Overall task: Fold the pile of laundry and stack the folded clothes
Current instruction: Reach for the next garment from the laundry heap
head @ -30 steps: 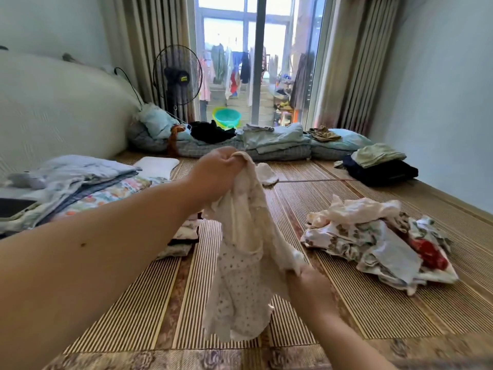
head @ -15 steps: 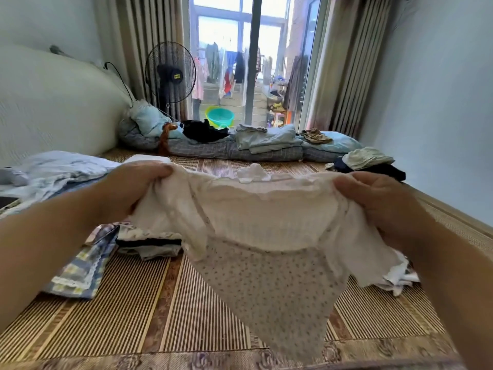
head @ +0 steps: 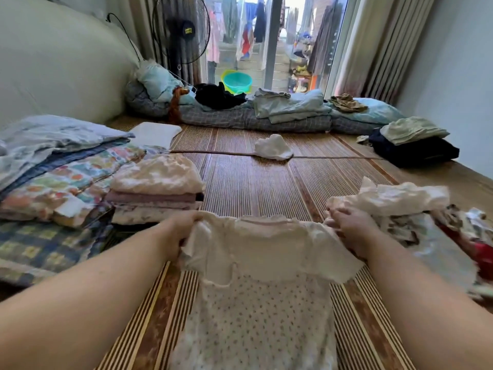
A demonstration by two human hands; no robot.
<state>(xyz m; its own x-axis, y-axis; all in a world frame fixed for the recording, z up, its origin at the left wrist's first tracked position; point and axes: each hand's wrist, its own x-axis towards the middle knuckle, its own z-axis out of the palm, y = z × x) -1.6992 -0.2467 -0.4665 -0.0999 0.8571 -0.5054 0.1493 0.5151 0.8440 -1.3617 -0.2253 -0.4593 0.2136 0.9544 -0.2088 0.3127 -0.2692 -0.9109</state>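
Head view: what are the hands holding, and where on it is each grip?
Both hold the cream dotted top, spread wide: the left hand grips one shoulder, the right hand the other.

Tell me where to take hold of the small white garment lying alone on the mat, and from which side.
Likely from above, with the grip on its raised bunched middle: the small white garment lies crumpled in a low heap on the mat, edges flat against it.

- small cream cotton top (head: 262, 265) with frilled collar and dotted body, front up, stretched wide by its shoulders
- crumpled heap of white and floral laundry (head: 394, 204), just right of it
- neat stack of folded pale clothes (head: 157, 188), to its left
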